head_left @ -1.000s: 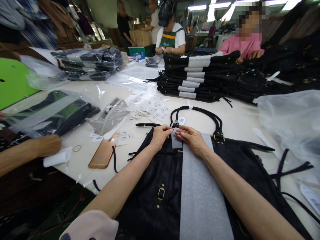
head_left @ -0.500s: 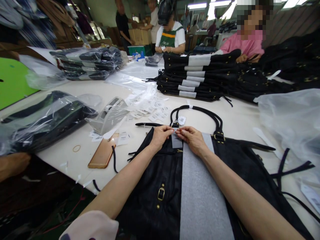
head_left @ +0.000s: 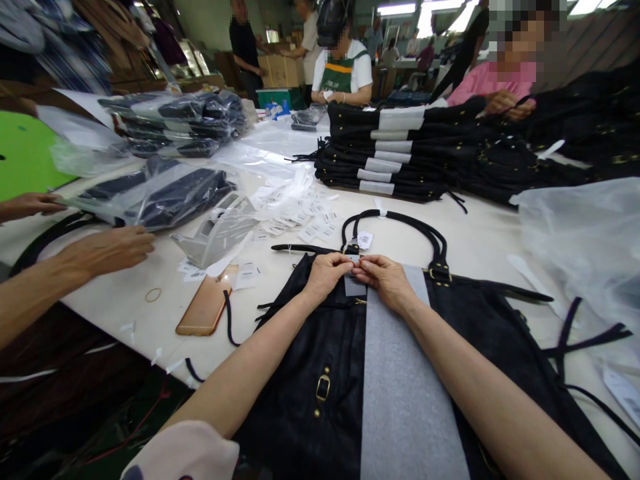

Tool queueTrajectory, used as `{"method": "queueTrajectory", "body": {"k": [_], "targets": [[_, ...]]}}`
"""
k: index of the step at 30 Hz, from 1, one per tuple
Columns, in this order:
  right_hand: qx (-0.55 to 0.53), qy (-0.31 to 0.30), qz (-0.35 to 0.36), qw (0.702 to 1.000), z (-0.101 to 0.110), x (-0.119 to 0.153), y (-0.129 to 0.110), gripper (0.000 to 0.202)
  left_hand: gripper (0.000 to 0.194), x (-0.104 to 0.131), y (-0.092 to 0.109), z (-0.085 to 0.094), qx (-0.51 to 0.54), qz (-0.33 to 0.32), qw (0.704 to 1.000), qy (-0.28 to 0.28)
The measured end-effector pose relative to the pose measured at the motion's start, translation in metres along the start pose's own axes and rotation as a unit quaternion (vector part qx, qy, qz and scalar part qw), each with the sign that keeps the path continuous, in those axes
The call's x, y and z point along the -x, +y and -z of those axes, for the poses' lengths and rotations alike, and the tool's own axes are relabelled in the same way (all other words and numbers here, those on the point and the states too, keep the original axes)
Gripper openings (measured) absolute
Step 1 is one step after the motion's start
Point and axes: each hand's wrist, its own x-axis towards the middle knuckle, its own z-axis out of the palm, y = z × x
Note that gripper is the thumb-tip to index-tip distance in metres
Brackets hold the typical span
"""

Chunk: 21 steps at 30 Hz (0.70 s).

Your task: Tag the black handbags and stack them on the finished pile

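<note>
Remote feed: I log left hand (head_left: 325, 277) and right hand (head_left: 387, 281) almost meeting, each pinching the top of a grey hang tag (head_left: 355, 285) beside one handle base (head_left: 352, 249) of the black handbag (head_left: 337, 350), flat on the white table (head_left: 483, 240).

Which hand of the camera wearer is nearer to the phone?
Left. The left hand, at the tag, is right of the phone; the right hand, on the tag's far side, is farther right.

Pale pinkish left sleeve (head_left: 187, 450) with dark spots, both forearms (head_left: 263, 360) bare.
</note>
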Motion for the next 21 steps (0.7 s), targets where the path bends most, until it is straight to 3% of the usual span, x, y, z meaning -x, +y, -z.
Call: {"method": "queueTrajectory", "body": {"k": [7,12,21], "targets": [[0.018,-0.005,-0.002,1.0,0.0004,-0.0012,0.001,0.012,0.011,-0.0012,-0.0017,-0.001,-0.034,-0.018,0.999,-0.019],[0.067,-0.016,0.014,0.998,0.0029,0.0028,0.0047,0.024,0.012,0.0019,0.0011,-0.0011,-0.113,-0.031,0.993,-0.026],[0.173,0.059,-0.003,0.983,-0.0043,0.0062,0.0013,0.019,0.026,-0.0057,-0.0051,-0.0034,-0.229,0.033,0.97,-0.072]]}}
